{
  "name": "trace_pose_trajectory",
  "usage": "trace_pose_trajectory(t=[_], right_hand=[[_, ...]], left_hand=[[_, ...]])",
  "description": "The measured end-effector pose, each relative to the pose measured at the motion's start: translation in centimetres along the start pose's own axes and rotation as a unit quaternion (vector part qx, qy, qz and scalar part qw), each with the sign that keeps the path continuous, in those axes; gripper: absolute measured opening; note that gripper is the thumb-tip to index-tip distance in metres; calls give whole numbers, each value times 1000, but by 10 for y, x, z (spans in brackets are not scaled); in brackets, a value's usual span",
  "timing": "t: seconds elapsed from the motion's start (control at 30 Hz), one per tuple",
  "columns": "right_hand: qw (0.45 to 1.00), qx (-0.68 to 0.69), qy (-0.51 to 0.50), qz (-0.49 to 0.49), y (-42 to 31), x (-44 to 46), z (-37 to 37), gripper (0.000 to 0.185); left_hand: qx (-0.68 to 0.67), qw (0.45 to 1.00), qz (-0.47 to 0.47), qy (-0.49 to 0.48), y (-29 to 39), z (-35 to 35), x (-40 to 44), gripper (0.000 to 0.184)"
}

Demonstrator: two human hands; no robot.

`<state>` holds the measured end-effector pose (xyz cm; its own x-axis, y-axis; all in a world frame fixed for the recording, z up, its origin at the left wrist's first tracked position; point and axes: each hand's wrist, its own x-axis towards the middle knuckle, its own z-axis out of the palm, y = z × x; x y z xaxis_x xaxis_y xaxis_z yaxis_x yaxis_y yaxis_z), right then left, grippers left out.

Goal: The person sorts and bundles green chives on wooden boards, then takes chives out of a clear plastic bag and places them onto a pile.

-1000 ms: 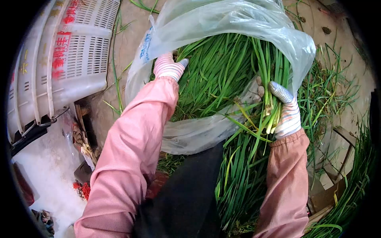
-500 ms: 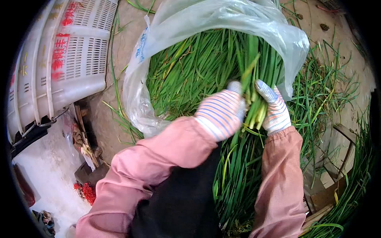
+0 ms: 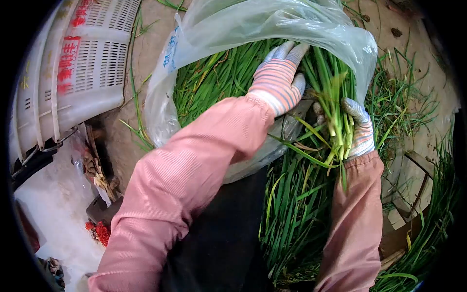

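Note:
My right hand (image 3: 361, 127), in a striped work glove, is closed around a bunch of garlic chives (image 3: 335, 104). Their pale stem ends point down toward me, while the leaves reach up into the mouth of a clear plastic bag (image 3: 306, 22). My left hand (image 3: 278, 75), gloved alike, lies with fingers stretched out and thumb apart over the chives inside the bag (image 3: 214, 80). Its fingertips reach the leaves near the top of the bunch. More long chives (image 3: 296, 219) lie below the bag, beside my dark-clad lap.
A white slatted plastic crate (image 3: 92, 63) with red lettering stands at the upper left. Loose chive scraps (image 3: 396, 104) litter the floor on the right, near a small wooden frame (image 3: 413, 185). Another chive pile (image 3: 428, 238) lies at lower right. Red flower-like bits (image 3: 101, 232) sit at lower left.
My left hand has moved up from the stem ends onto the chives in the bag, its fingers now extended. My right hand has shifted slightly right and down with the bunch.

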<state>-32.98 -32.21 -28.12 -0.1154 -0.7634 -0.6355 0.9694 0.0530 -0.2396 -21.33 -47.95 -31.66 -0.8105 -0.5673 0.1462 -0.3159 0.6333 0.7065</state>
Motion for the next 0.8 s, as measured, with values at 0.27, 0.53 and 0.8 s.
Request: trace_pose_trajectory(t=[0.27, 0.53, 0.8], right_hand=[[999, 10, 10, -36, -1, -21, -6, 48], [994, -102, 40, -26, 15, -7, -2, 41], [975, -186, 43, -118, 20, -15, 14, 61]], left_hand=[[130, 978, -95, -132, -24, -5, -3, 46], [113, 992, 3, -56, 38, -14, -54, 30], [182, 976, 82, -90, 61, -15, -38, 27]])
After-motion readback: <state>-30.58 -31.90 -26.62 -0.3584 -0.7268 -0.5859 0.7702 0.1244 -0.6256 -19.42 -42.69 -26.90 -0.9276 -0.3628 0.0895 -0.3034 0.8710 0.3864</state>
